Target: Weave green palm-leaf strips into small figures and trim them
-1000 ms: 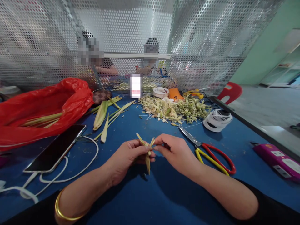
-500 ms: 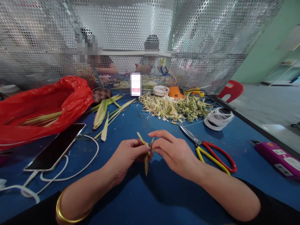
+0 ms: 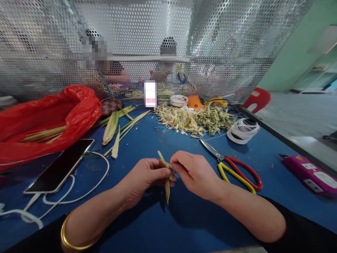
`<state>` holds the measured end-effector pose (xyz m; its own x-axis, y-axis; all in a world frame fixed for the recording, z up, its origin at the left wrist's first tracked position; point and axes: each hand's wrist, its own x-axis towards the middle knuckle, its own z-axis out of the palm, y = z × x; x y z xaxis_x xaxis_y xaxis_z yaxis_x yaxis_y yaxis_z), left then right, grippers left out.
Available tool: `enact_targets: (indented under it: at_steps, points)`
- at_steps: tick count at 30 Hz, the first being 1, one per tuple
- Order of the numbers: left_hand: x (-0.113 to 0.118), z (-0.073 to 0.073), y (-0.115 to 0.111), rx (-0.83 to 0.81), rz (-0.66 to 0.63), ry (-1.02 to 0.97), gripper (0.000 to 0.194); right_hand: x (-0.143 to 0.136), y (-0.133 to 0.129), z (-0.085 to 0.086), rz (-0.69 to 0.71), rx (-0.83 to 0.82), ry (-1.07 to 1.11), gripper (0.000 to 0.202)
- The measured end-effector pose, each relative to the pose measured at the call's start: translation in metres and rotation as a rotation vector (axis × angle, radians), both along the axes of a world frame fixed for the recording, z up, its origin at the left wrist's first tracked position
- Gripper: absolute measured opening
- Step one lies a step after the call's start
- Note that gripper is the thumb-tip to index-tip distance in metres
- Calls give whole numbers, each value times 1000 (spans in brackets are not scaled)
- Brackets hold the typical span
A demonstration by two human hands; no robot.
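My left hand (image 3: 151, 174) is closed, its thumb pressing a narrow yellow-green leaf strip (image 3: 167, 191) against the fingers. The strip's pale upper end points up and left above the thumb, and its browner tip hangs below. Close against it, my right hand (image 3: 196, 172) pinches with bent fingers beside the strip's middle; what lies between these fingertips is hidden. Scissors (image 3: 221, 158) with one red and one yellow handle lie open, just right of my right hand. Several pale leaf pieces (image 3: 115, 140) lie on the blue table (image 3: 137, 144) beyond my left hand.
A red plastic bag (image 3: 79, 102) with long stalks stands left, behind a phone (image 3: 60, 167) with a white cable. Trimmed plant pieces (image 3: 195, 119) are heaped at the back beside a white thread spool (image 3: 242, 131). A purple power strip (image 3: 310, 175) lies right; people sit behind the perforated screen.
My right fingers, spread a little before, have closed in beside the strip. Both hands and the strip sit slightly lower and further right, and the view has shifted a little.
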<state>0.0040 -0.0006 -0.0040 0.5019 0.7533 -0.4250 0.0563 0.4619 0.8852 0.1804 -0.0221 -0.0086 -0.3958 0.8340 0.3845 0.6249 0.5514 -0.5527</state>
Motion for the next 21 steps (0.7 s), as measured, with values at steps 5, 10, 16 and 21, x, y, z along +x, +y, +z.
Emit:
enact_targets:
  at_steps: [5, 10, 16, 21]
  points:
    - [2, 2, -2, 92, 19, 80, 17, 1, -1, 0, -50, -73, 47, 9]
    - [4, 5, -7, 392, 18, 194, 14, -2, 0, -1, -131, -273, 221, 9]
    - [3, 8, -10, 645, -40, 312, 12, -6, 6, 2, -102, -764, 562, 12]
    - [3, 7, -5, 518, 161, 228, 11, -6, 10, -1, -63, -951, 710, 16]
